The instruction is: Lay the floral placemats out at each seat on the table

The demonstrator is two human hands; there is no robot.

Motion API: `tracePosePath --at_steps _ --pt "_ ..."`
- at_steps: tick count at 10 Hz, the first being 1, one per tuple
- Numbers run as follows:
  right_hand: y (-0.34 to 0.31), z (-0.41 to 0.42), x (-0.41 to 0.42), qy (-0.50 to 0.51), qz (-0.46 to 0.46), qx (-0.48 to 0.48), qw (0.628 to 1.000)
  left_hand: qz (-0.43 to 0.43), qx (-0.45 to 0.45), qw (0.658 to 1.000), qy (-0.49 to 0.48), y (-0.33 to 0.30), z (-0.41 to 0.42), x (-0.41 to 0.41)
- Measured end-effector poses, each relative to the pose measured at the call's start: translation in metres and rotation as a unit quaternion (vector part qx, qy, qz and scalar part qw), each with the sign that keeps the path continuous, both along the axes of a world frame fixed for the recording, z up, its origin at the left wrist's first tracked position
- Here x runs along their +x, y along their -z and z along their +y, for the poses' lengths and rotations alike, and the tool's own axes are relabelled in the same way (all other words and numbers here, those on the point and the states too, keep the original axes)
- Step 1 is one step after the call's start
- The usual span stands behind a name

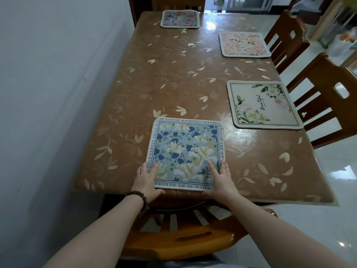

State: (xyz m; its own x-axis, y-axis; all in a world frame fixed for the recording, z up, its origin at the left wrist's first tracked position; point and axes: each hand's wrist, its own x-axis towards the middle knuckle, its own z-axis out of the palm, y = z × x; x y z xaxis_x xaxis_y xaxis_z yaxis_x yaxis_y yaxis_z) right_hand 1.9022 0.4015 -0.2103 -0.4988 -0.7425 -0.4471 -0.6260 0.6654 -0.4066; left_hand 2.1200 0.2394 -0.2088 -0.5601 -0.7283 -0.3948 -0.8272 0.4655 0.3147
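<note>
A blue floral placemat (186,153) lies flat at the near edge of the table (173,74), at six o'clock, its bottom border level with the table's rim; lettering runs round its border. Both hands rest on its lower corners — the left hand (147,180) on the seven-o'clock corner, the right hand (220,179) on the five-o'clock corner; on each the fingers lie straight and flat on the mat, thumb along the near edge, nothing pinched. A dark beaded bracelet (140,198) circles the left wrist.

Three more mats sit well apart from it: a cream placemat (264,105) with green leaves and pale flowers at three o'clock, by the right edge; a pink floral placemat (244,44) beyond it at about one o'clock; a third floral placemat (180,18) at the far end, twelve o'clock. The table wears a brown cover printed with pale leaves — glossy, catching light at the far end.

A wooden chair (183,235) stands directly below the hands; two side chairs (328,93) line the right; a white wall (48,93) runs along the left.
</note>
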Motion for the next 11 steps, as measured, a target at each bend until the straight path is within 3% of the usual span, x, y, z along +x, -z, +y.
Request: tracePosePath --at_steps 4,6,8,11 --pt "0.002 0.000 -0.002 -0.019 0.000 -0.009 1.000 0.015 -0.012 1.000 -0.022 0.001 0.001 0.005" --pt "-0.007 -0.002 -0.006 -0.013 0.002 -0.002 1.000 -0.020 -0.045 0.999 0.013 0.000 0.002 -0.001" --pt "-0.032 -0.013 -0.021 0.007 0.076 -0.027 0.997 -0.011 -0.053 0.998 0.044 -0.017 0.004 -0.038" --pt "-0.058 -0.010 -0.067 0.055 0.099 -0.040 0.993 0.030 -0.056 0.997 0.033 -0.043 0.003 -0.094"
